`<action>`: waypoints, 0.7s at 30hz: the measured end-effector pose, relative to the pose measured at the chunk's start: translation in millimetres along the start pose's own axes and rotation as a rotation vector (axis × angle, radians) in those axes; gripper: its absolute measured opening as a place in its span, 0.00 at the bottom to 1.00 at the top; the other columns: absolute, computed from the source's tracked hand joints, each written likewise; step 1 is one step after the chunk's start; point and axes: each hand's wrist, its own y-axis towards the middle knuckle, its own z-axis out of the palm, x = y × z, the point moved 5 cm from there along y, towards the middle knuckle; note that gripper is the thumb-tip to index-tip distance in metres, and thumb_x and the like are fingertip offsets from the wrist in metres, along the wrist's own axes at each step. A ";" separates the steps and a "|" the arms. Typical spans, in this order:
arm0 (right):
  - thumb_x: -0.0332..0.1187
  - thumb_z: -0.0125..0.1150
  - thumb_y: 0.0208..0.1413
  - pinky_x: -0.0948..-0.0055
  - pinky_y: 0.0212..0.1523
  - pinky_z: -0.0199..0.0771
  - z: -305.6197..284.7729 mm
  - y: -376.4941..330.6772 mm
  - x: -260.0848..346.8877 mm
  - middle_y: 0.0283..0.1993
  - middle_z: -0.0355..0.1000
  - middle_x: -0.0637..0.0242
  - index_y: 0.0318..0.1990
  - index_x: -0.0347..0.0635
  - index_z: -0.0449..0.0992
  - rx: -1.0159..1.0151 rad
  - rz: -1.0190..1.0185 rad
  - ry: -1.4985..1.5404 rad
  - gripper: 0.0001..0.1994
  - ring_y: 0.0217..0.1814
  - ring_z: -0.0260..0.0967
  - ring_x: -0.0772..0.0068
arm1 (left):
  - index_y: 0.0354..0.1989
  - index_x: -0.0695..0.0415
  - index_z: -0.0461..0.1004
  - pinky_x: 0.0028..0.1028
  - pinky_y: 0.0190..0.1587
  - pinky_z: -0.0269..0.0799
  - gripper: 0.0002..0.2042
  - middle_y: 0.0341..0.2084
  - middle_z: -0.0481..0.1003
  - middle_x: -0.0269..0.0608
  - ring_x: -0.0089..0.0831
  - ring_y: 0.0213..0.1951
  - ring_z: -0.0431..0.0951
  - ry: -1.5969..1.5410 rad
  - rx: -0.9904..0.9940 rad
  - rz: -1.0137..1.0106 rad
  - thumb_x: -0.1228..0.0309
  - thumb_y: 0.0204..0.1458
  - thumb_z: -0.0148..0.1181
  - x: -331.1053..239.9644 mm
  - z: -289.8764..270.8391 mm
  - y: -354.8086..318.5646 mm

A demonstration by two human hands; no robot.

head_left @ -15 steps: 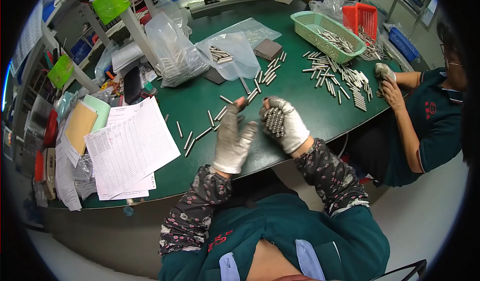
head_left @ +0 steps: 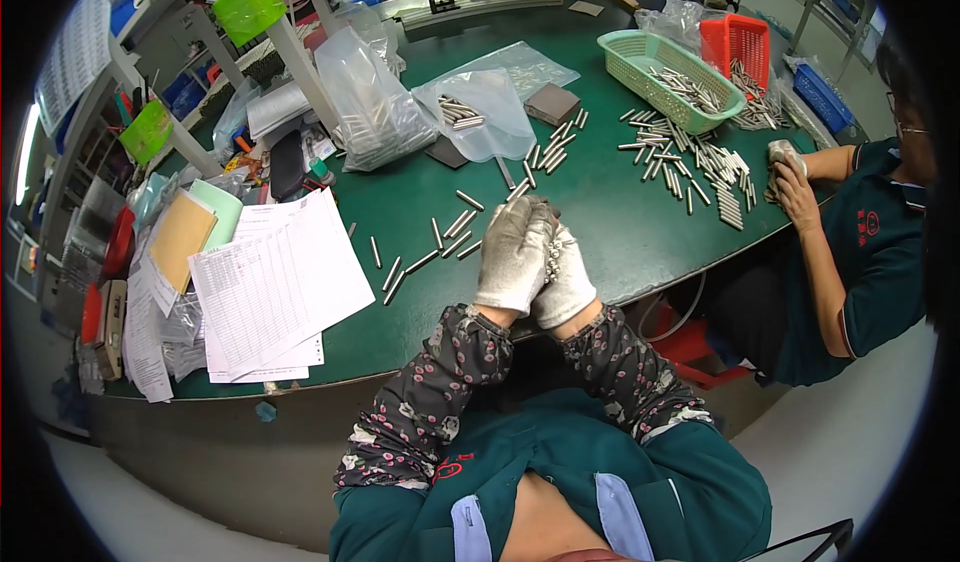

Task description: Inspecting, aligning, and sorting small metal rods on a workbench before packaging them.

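Note:
A bundle of short steel pins [head_left: 552, 261] sits between my two gloved hands, its ends just showing in the gap. My right hand [head_left: 570, 284] is closed around the bundle from the right. From the left, my left hand [head_left: 514, 254] presses against it, fingers together and over the top; both hands hide most of the pins. Loose pins [head_left: 459, 224] lie on the green tabletop [head_left: 430, 327] left of my hands, and more pins [head_left: 556, 147] lie beyond them.
Printed sheets [head_left: 285, 287] cover the table's left. Plastic bags, one of pins [head_left: 463, 114], and a dark block [head_left: 552, 104] stand beyond my hands. At right are a pale green basket [head_left: 640, 80], a red basket [head_left: 735, 42], scattered pins [head_left: 690, 157] and a co-worker's hands [head_left: 790, 177].
My left hand has moved right and closed against the bundle in my right hand. Before, it was apart with fingers spread. The whole view has shifted slightly.

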 end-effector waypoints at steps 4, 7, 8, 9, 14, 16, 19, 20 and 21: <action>0.28 0.42 0.59 0.76 0.40 0.72 9.5 -6.5 2.1 0.33 0.70 0.69 0.38 0.43 0.67 0.244 0.104 -0.086 0.06 0.36 0.68 0.77 | 0.28 0.56 0.69 0.22 0.35 0.68 0.13 0.28 0.74 0.34 0.21 0.28 0.70 -0.493 -0.019 -0.385 0.63 0.61 0.44 8.3 -6.7 4.5; 0.28 0.48 0.53 0.79 0.37 0.69 -7.3 0.3 10.3 0.32 0.67 0.72 0.38 0.44 0.66 0.076 -0.065 -0.404 0.05 0.35 0.67 0.79 | 0.31 0.57 0.71 0.19 0.35 0.67 0.15 0.30 0.74 0.34 0.18 0.29 0.68 -0.464 0.027 -0.364 0.60 0.62 0.43 7.6 -5.5 3.9; 0.29 0.51 0.51 0.79 0.36 0.69 -16.8 2.1 17.4 0.31 0.67 0.72 0.37 0.44 0.66 -0.066 -0.169 -0.691 0.06 0.35 0.66 0.79 | 0.32 0.57 0.71 0.19 0.36 0.67 0.15 0.31 0.74 0.34 0.18 0.30 0.68 -0.492 0.020 -0.328 0.60 0.62 0.43 7.7 -5.1 3.4; 0.29 0.51 0.51 0.79 0.36 0.69 -21.8 3.7 17.2 0.31 0.67 0.72 0.37 0.44 0.66 -0.068 -0.173 -0.688 0.06 0.35 0.66 0.79 | 0.35 0.58 0.72 0.19 0.37 0.66 0.16 0.33 0.74 0.34 0.18 0.31 0.68 -0.479 0.035 -0.326 0.58 0.62 0.43 9.1 -5.2 1.9; 0.36 0.45 0.57 0.77 0.23 0.74 -11.2 0.5 21.2 0.23 0.69 0.69 0.29 0.46 0.70 -0.189 -0.367 -0.985 0.09 0.24 0.69 0.74 | 0.37 0.58 0.72 0.20 0.39 0.66 0.17 0.31 0.73 0.33 0.19 0.31 0.68 -0.462 0.040 -0.311 0.57 0.62 0.43 12.8 -6.3 -1.3; 0.36 0.46 0.57 0.76 0.23 0.74 -1.0 -2.2 8.6 0.23 0.69 0.69 0.29 0.47 0.70 -0.196 -0.112 -0.242 0.08 0.24 0.69 0.73 | 0.38 0.59 0.72 0.20 0.39 0.66 0.18 0.28 0.72 0.32 0.19 0.32 0.69 -0.296 0.019 -0.186 0.56 0.62 0.42 9.5 -12.6 -5.5; 0.37 0.50 0.56 0.75 0.24 0.72 -1.8 -1.3 13.6 0.24 0.69 0.71 0.29 0.48 0.70 -0.334 -0.185 -0.228 0.07 0.24 0.68 0.74 | 0.42 0.60 0.70 0.24 0.39 0.68 0.26 0.35 0.71 0.40 0.27 0.38 0.71 -0.006 -0.049 0.089 0.46 0.55 0.49 3.2 -16.3 -9.3; 0.36 0.51 0.56 0.76 0.25 0.71 0.5 -3.7 13.1 0.24 0.69 0.72 0.29 0.48 0.70 -0.317 -0.170 -0.183 0.06 0.24 0.68 0.75 | 0.44 0.61 0.69 0.27 0.39 0.70 0.30 0.38 0.70 0.45 0.32 0.40 0.71 0.314 -0.120 0.353 0.42 0.51 0.52 -13.0 -16.2 -13.5; 0.36 0.51 0.55 0.76 0.26 0.71 -0.4 -4.1 15.2 0.24 0.69 0.73 0.30 0.48 0.71 -0.372 -0.194 -0.223 0.06 0.25 0.68 0.76 | 0.45 0.61 0.69 0.36 0.42 0.70 0.36 0.44 0.66 0.51 0.41 0.44 0.70 0.400 -0.083 0.457 0.37 0.42 0.57 -29.2 -13.9 -16.0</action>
